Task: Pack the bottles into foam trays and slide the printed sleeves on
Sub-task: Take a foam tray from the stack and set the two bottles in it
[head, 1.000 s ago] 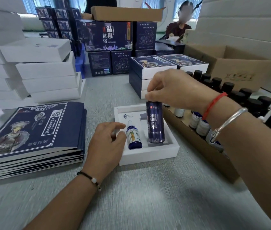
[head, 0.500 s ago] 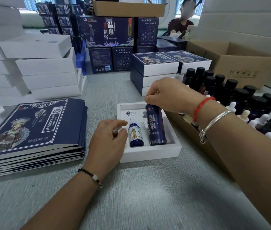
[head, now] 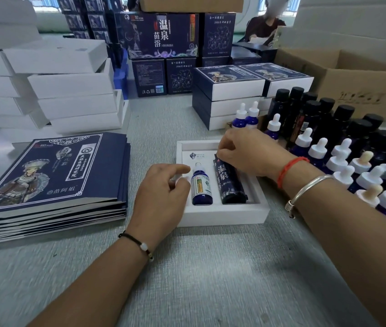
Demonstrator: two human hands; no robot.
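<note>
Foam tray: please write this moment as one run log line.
tall dark bottle: lying in foam tray | right hand: grips its top | left hand: rests at tray edge | dropper bottle: seated

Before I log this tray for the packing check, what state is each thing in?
foam tray: open, no sleeve on
dropper bottle: lying in the left slot
dark bottle: lying in the right slot, cap end under fingers
right hand: holds the dark bottle's top
left hand: rests on the tray's left edge
printed sleeves: stacked flat, unused
</note>
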